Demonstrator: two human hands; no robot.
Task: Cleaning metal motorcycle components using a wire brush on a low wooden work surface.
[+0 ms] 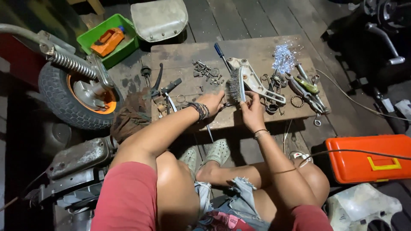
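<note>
A dark plank floor [257, 17] carries a low wooden board [257, 53]; a wheel [75, 92] stands at its left, an orange toolbox [368, 158] at right — its far end cut off. On the board, the right hand [252, 112] grips a wire brush [237, 84]. The left hand [212, 102] pinches something small — too dark to identify. Loose bolts [207, 70] lie near.

An orange toolbox [370, 157] sits right; a green bin [108, 39] and scooter wheel [77, 96] left.

Small bolts [208, 70] indistinct; orange toolbox [370, 158] cut off.
</note>
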